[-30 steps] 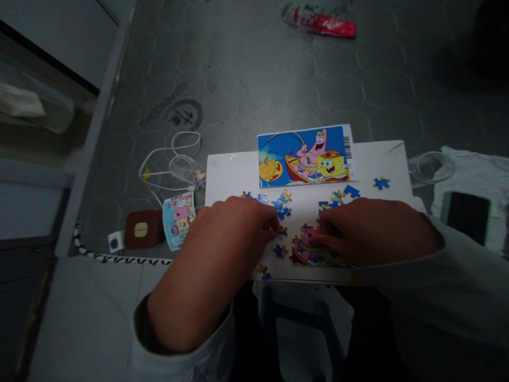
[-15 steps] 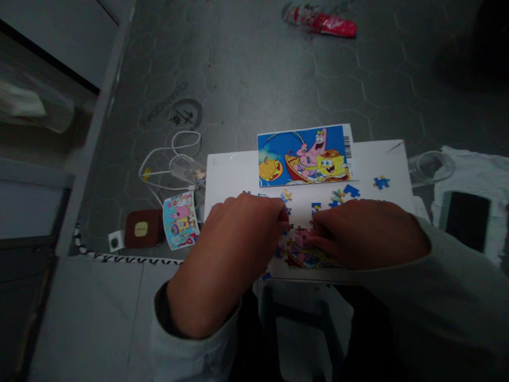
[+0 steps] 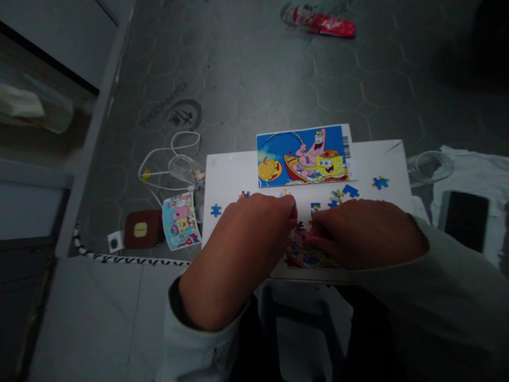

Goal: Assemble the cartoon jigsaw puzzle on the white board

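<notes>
A partly joined jigsaw puzzle (image 3: pixel 304 259), pink and dark red, lies at the near edge of a white board (image 3: pixel 228 168). My left hand (image 3: pixel 258 228) curls closed over its left side, fingertips pointing down; what they pinch is hidden. From the right, my right hand (image 3: pixel 363 233) rests against the puzzle with thumb and fingers bent together, and their contents do not show clearly. Loose puzzle pieces lie around the hands: a blue piece (image 3: pixel 350 190), another piece (image 3: pixel 380 182) at the right and one (image 3: pixel 216 210) at the left. Behind them is the cartoon picture card (image 3: pixel 306 156).
Left of the board are a white cable (image 3: pixel 153 151), a second picture card (image 3: pixel 181 220) and a brown box (image 3: pixel 143 229). To the right stand a clear cup (image 3: pixel 433 165) and a dark phone-like slab (image 3: pixel 466 220) on white paper. A red package (image 3: pixel 336 25) lies farther off.
My left hand has shifted slightly right, closer to my right hand, uncovering a blue piece at the board's left. My right hand stays almost where it was.
</notes>
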`<state>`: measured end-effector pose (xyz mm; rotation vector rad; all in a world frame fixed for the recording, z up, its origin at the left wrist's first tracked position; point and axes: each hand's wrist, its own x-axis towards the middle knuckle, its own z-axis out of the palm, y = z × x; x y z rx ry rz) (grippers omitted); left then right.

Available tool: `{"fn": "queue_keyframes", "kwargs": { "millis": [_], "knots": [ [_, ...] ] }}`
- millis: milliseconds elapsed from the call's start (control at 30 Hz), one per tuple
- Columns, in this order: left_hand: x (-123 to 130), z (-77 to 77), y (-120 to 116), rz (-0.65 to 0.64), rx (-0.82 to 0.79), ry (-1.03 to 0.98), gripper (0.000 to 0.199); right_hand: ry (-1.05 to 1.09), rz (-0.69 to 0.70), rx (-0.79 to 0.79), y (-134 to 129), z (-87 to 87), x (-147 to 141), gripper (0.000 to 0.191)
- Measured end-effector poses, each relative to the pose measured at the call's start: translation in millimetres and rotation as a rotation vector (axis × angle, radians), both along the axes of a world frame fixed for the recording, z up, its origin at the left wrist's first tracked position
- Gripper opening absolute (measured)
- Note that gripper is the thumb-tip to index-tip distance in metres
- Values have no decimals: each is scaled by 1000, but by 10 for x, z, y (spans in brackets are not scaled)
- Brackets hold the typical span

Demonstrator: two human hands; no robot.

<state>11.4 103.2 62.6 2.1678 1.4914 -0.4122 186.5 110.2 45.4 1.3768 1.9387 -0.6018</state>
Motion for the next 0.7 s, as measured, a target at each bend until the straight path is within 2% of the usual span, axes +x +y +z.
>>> {"fn": "queue_keyframes", "kwargs": {
  "millis": [200,467,700],
  "knots": [
    [18,-42,25,11,23,-60,24,17,-7,12,0,6,14,46],
    [19,-190,21,-44,103,-198,21,-17,-2,-28,17,40,-35,47],
    [38,-204,28,-59,127,-218,20,16,-5,-1,3,8,-11,44]
  ]
}}
